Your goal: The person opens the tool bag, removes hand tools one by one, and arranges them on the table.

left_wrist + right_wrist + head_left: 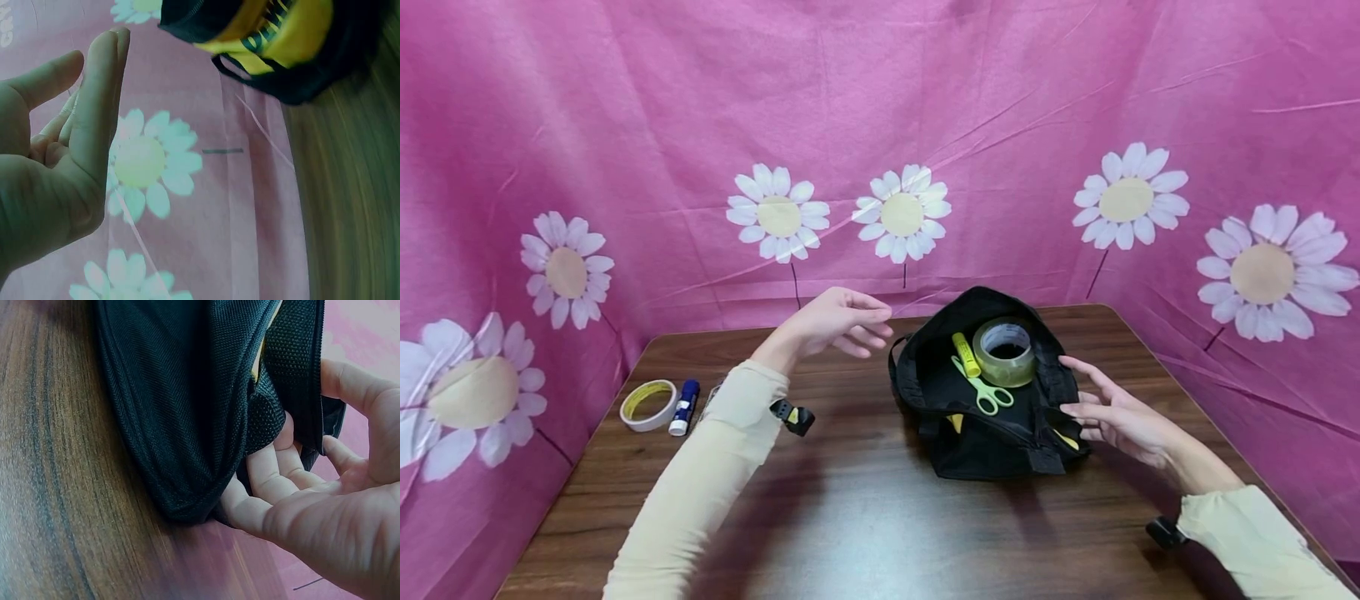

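A black zippered bag [992,454] stands with its mouth open on the table. Inside it lie a roll of clear tape [1025,369], a yellow glue stick [966,354] and light green scissors [987,395]. My right hand [1123,423] holds the bag by its right side; in the right wrist view the fingers [265,472] are bent at the strap and zipper edge. To the left of the bag my left hand [838,323] is raised in the air with loose fingers and nothing in it. The bag's yellow outer side [275,37] shows in the left wrist view.
At the table's left lie a roll of white tape [638,419] and a blue and white glue stick [684,408], with a thin item partly hidden by the left sleeve. A pink cloth [850,100] with daisies hangs behind the wooden table [865,533].
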Motion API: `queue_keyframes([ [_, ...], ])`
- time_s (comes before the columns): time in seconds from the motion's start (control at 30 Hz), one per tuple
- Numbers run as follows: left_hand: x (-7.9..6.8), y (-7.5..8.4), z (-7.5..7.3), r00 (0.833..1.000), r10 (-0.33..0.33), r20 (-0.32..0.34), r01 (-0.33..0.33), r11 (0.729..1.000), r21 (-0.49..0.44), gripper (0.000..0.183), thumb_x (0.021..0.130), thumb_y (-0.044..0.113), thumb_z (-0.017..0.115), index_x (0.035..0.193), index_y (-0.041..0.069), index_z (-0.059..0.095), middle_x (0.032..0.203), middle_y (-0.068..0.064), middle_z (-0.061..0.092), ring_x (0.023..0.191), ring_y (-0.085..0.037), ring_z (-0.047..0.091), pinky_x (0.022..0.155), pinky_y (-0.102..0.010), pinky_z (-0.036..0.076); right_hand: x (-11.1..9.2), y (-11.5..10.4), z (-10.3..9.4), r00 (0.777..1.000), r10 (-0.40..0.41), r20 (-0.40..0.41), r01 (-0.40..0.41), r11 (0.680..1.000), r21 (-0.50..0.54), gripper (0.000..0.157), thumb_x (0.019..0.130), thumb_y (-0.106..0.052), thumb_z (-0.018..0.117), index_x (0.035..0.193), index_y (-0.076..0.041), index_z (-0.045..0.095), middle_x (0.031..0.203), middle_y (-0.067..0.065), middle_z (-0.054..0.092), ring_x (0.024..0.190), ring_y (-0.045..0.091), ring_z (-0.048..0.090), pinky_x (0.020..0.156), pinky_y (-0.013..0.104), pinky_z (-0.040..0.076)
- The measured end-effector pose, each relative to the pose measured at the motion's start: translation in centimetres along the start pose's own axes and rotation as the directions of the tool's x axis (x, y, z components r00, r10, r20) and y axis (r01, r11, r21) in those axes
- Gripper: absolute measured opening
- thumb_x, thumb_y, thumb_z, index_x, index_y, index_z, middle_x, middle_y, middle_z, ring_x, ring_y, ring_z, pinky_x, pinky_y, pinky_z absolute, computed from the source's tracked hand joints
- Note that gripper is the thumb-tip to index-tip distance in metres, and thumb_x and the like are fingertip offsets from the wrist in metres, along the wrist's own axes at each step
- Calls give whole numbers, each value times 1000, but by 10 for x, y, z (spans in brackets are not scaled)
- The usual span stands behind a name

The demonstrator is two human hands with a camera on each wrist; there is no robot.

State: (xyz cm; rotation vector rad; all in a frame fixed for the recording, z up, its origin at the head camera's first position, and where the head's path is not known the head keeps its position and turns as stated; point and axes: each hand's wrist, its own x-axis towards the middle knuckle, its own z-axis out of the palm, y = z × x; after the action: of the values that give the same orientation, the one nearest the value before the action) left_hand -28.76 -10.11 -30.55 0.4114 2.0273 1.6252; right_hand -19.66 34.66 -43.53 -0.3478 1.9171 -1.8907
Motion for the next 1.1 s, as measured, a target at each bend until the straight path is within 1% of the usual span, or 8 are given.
queue_keyframes([
  [0.1,8,4,13,999,16,31,-15,1000,-18,34,101,23,66,129,4,65,121,-18,69,109,-37,68,84,-51,59,-2,3,-1,1000,20,-12,-20,1000,0,75,106,-5,50,161,-35,9,122,3,56,100,10,62,77,32,57],
  [0.27,20,6,34,994,14,104,-8,998,-56,37,102,20,64,134,0,61,132,-21,63,116,-37,65,83,-47,61,-5,12,-2,1000,31,0,-31,999,24,75,106,-4,49,161,-33,7,111,0,55,93,8,60,75,30,57],
  [0.37,25,10,46,988,11,157,-4,999,-46,39,104,18,61,138,-2,57,132,-22,63,116,-39,65,83,-44,61,-6,15,-1,1000,14,6,-14,999,34,75,106,-3,49,161,-32,7,103,-1,52,86,6,58,72,28,56],
  [0.47,31,16,57,978,7,207,-2,1000,-23,39,105,17,59,139,-1,55,126,-18,65,118,-42,62,83,-43,61,-6,14,0,1000,3,7,-3,999,48,75,106,-3,49,162,-32,9,103,-2,52,83,6,57,72,27,56],
  [0.57,37,24,66,970,1,243,-1,1000,1,37,105,16,59,138,2,56,124,-14,66,116,-41,64,83,-43,61,-5,12,0,1000,4,2,-4,999,48,75,106,-3,50,162,-31,9,103,-1,52,82,6,57,72,27,56],
  [0.8,53,42,88,966,-32,258,19,998,54,35,103,19,62,135,5,59,124,-7,66,104,-24,70,86,-44,60,-4,7,-2,999,30,-19,-30,1000,4,74,106,-6,50,161,-34,10,113,2,53,90,8,60,75,31,56],
  [0.97,67,48,102,962,-85,260,60,993,101,37,100,23,68,133,7,61,117,0,70,104,-21,69,85,-44,61,-5,5,-3,999,36,-28,-36,999,-2,74,106,-6,51,161,-35,10,111,3,53,91,9,60,75,31,56],
  [1.1,79,48,111,958,-125,259,100,989,108,39,99,24,70,132,7,60,114,-1,69,103,-22,68,85,-46,60,-2,2,0,999,40,-34,-41,999,-16,75,106,-8,52,161,-35,9,124,8,53,101,13,62,77,34,56],
])
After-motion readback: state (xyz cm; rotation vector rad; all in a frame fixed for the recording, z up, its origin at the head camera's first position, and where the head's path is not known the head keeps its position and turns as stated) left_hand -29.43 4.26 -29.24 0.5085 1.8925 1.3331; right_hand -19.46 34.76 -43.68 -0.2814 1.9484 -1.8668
